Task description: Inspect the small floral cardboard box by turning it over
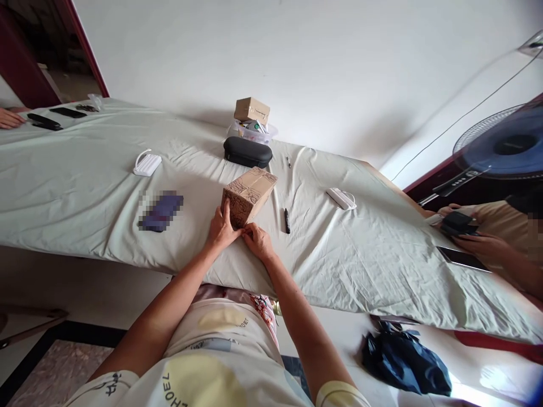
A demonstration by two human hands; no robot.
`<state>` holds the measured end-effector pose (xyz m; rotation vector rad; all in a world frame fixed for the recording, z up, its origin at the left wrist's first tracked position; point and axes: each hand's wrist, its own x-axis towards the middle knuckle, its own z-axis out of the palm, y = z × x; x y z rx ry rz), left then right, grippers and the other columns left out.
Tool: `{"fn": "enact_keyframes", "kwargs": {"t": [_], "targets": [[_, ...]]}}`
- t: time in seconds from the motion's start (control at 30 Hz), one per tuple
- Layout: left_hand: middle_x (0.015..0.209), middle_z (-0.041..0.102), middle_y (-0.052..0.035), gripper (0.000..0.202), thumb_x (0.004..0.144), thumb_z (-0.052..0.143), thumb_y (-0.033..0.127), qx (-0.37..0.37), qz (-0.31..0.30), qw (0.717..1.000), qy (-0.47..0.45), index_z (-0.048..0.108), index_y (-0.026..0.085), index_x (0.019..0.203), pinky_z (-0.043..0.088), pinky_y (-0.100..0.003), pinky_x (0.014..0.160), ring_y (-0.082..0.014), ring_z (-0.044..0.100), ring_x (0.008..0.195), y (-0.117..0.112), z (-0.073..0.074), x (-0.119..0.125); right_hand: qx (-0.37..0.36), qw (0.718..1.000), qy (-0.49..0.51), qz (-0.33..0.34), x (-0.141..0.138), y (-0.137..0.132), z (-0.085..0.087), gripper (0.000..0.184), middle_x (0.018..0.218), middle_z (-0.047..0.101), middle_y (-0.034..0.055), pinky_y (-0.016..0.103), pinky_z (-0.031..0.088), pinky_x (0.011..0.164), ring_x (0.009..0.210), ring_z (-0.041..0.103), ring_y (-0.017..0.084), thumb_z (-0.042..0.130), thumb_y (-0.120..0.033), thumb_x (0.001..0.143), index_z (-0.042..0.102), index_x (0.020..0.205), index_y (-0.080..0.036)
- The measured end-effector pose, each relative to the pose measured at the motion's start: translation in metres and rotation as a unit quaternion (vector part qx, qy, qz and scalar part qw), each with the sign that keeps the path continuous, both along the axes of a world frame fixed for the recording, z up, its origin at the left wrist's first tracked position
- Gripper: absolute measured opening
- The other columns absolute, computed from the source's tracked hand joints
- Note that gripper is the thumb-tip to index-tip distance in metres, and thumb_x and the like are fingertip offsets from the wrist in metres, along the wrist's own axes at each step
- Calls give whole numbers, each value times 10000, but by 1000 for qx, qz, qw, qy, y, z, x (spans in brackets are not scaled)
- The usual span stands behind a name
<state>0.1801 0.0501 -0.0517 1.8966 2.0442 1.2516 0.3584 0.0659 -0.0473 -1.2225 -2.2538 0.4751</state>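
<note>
A small cardboard box (249, 194) with black scribbles on it sits on the pale green cloth of the table (85, 186), near the front edge. My left hand (221, 229) presses against the box's near face, thumb and fingers wrapped on its left corner. My right hand (257, 239) is at the box's lower near edge, fingers pinched together on it. A black marker pen (287, 220) lies just right of the box.
Behind the box lie a black case (247, 151), a plastic tub (254, 133) with another small carton (251, 109) on it, and two white ribbed pouches (146, 163) (341, 198). A dark flat item (161, 211) lies left. Another person's hands (479, 240) hold a black device at right; a fan (504, 141) stands behind.
</note>
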Motion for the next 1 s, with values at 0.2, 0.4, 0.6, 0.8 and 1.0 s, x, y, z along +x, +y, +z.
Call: {"fn": "enact_keyframes", "kwargs": {"t": [0.2,0.4,0.6,0.8,1.0], "targets": [[1437,535,-287,1253,719,949,424,7,12,1000,3,213,135,1691,596,-533,961,-454,685,1202,2,1,2,14,1000,-3,0,1,1,0,177,992,792,52,349,571,906,977,747,243,607,-153,920,634,1078,-228],[1561,438,-319,1271,703,963,455,28,13,999,28,220,135,1683,555,-563,1065,-493,596,1360,3,-4,0,17,1000,-5,15,0,2,-1,178,1027,783,72,356,576,913,978,733,244,610,-189,927,666,1092,-223],[1575,424,-325,1369,686,980,475,25,31,999,35,128,143,1705,538,-550,1092,-491,562,1404,8,-7,0,47,998,-7,28,1,5,-5,233,1020,778,77,324,554,865,936,709,227,562,-217,986,695,1176,-229],[1504,489,-340,1278,743,925,450,12,70,997,23,154,92,1697,563,-564,1043,-492,617,1339,6,0,7,68,996,-27,41,3,4,0,283,1002,765,71,310,555,887,944,712,207,589,-184,972,706,1228,-209],[1561,504,-295,1226,738,869,398,54,-11,997,-57,159,146,1705,572,-555,1073,-438,628,1361,7,0,-1,105,991,80,-21,3,6,3,352,903,739,41,323,565,735,767,681,192,758,-458,911,666,1130,-199]]}}
